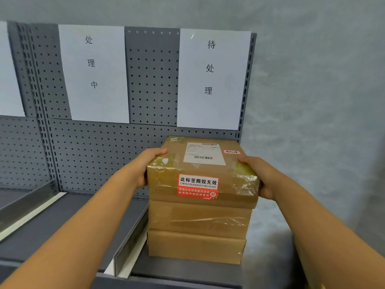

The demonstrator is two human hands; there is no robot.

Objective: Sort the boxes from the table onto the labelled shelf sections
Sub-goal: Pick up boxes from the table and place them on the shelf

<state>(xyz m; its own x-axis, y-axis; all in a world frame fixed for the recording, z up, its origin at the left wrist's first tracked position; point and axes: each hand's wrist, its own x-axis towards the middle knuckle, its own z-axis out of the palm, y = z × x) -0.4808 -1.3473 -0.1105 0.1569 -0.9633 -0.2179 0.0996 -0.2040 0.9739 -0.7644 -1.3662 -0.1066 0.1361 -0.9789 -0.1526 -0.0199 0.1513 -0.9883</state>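
A: Logging the grip. The left hand [149, 163] is clasping the left side of the top box [203, 171], thumb on the lid; the right hand [257, 176] is clasping the right side the same way. Both are curling round the box edges.

B: Where is the box sitting?

A: On a stack of two more boxes [198, 232], in the rightmost shelf section [187, 270], under the paper sign [212, 80] reading 待处理. The small red tag [231, 152] on the lid seems to be carrying the same words (handwriting is blurred, so unsure).

B: Orientation?

A: The long axis is running away from the person, toward the pegboard [152, 80]; the hands are flanking it evenly, neither nearer. It is overhanging the stack slightly toward the front and right.

B: So the coming move?

A: Probably nudging it straight back, then letting go on both sides.
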